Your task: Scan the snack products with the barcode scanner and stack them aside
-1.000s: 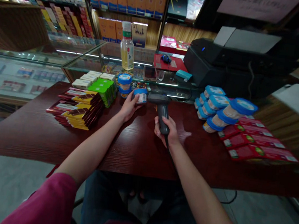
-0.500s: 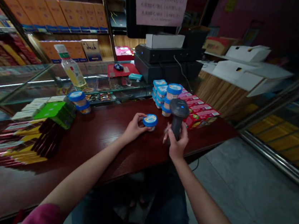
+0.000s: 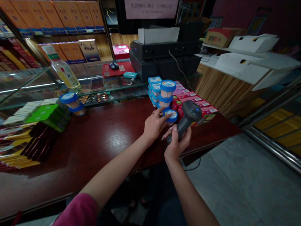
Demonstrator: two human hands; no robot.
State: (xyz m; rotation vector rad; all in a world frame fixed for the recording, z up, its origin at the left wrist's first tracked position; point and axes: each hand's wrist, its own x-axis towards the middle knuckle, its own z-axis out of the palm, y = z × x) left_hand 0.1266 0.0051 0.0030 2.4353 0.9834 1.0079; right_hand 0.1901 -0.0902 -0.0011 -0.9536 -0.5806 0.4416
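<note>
Left hand [image 3: 153, 125] and tub [image 3: 173, 115] now beside stacked tubs [image 3: 167, 92].

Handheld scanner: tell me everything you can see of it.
The handheld scanner is dark grey and gun-shaped, seemingly plastic, with a broad rounded head, a small blue light on top and a slimmer handle. The right hand grips the handle, holding it tilted, head up and toward the picture's right. Red boxes lie behind it. Its cable is largely hidden.

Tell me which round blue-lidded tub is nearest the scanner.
The tub at the left hand, in front of the tall stack; the other round tubs are stacked, farther from the scanner.
</note>
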